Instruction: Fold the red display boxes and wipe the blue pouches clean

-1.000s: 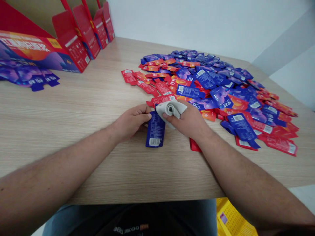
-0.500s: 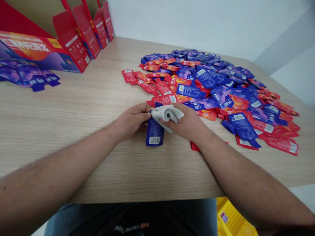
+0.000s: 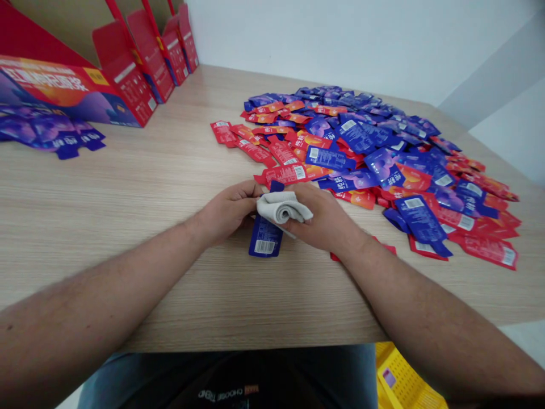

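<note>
Between my hands, just above the front of the table, is a blue pouch (image 3: pixel 266 241) with its barcode end toward me. My left hand (image 3: pixel 230 210) pinches the pouch at its left edge. A folded, rolled grey-white cloth (image 3: pixel 279 205) is gripped in my right hand (image 3: pixel 321 216) and lies across the upper part of the pouch, covering much of it. The pouch's narrow blue neck (image 3: pixel 276 186) shows beyond the cloth. Under my right forearm a red pouch (image 3: pixel 385 248) is partly hidden.
A heap of blue and red pouches (image 3: pixel 357 136) spreads over the table's right side. Open red cartons (image 3: pixel 123 91) stand at the back left, with several blue pouches (image 3: pixel 46 133) before them. A yellow basket (image 3: pixel 409 380) is below the table's front edge (image 3: pixel 255 347).
The cloth in my right hand has shifted slightly left and toward me over the pouch. The pouch has tilted a little, its barcode end moving left. My left hand keeps its hold.
</note>
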Demonstrator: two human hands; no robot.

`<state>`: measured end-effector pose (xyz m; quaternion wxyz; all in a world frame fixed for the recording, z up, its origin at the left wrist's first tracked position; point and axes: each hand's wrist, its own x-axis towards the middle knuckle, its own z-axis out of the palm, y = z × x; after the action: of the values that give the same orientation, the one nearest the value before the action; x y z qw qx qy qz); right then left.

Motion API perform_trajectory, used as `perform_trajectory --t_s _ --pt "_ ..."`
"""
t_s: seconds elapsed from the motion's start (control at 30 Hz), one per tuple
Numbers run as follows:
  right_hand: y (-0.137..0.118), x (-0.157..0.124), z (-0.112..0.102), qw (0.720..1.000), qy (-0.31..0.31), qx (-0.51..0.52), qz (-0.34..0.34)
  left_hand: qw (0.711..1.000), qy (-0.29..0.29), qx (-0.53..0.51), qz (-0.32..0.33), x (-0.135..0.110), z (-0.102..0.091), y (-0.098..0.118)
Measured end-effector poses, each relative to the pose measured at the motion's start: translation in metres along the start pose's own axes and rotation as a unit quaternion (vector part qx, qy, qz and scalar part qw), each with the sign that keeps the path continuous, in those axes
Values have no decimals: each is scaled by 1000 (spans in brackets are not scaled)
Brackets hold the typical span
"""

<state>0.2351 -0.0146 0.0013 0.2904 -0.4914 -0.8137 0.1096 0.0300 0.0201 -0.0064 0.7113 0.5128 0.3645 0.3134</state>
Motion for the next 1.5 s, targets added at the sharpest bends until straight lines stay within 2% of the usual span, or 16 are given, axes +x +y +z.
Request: perform_trajectory --t_s 0.17,0.3,0.47,0.6,0.77,0.9,1.07,1.2,1.37,1.5 --pt "1 0 0 997 48 -23 47 1000 1 -19 -8 1 -2 -2" --pt "-1 -1 1 1000 0 4 2 1000 -4 1 9 2 -2 -3" --pt "1 1 0 997 50 -24 49 1000 3 -10 -7 1 -2 -3" --pt "2 0 2 1000 2 13 2 1000 0 4 3 1 -1 -2" --pt "3 0 3 998 47 -14 34 1000 6 -19 -5 1 0 -1" --pt "1 -1 3 1000 4 12 2 1000 5 -1 1 1 -1 -2" --pt "1 0 2 998 41 -9 53 1000 4 -22 -7 2 -4 -4" --pt "-2 -1 2 999 -23 33 -10 1000 18 -14 -10 2 -4 -3" --pt "-3 -2 3 999 13 5 37 999 32 -22 -20 2 -4 -2" --pt "-8 -4 4 993 -97 49 -53 999 42 -13 -20 2 -2 -2"
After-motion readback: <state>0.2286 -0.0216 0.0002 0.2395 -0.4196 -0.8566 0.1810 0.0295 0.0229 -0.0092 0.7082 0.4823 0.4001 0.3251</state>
